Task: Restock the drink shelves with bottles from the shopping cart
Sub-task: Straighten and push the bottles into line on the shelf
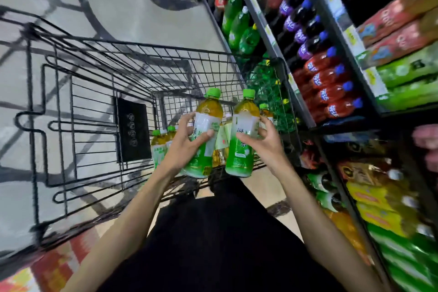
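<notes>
Green-capped bottles (209, 106), two, over cart (142, 45)

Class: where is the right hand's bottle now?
Head view, centre: the right bottle is gripped by the right hand above the cart's near end, beside the left bottle in the left hand, left of the shelves.

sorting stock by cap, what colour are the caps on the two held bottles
Green, on both the left bottle and right bottle; head view.

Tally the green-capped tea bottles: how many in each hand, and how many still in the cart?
Left bottle, in left hand: 1
Right bottle, in right hand: 1
Green caps showing in cart: 3
Total: 5
</notes>
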